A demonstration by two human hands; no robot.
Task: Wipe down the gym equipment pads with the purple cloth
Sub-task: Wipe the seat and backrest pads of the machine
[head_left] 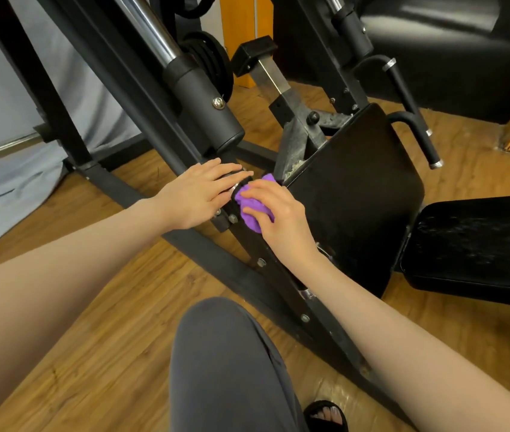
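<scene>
A bunched purple cloth (251, 210) lies against the left edge of a tilted black back pad (359, 198). My right hand (278, 213) grips the cloth with curled fingers and presses it to the pad's side. With straight fingers, my left hand (199, 193) rests flat on the black frame bar just left of the cloth. A second black pad, the seat (478, 244), sits at the right; its surface shows wet streaks.
Black steel frame bars (141, 194) cross the wooden floor (98, 322) diagonally. A chrome bar with a black roller (204, 98) slants above my left hand. Curved handles (415, 132) stand right of the back pad. My knee (225, 353) and sandalled foot (325, 414) are below.
</scene>
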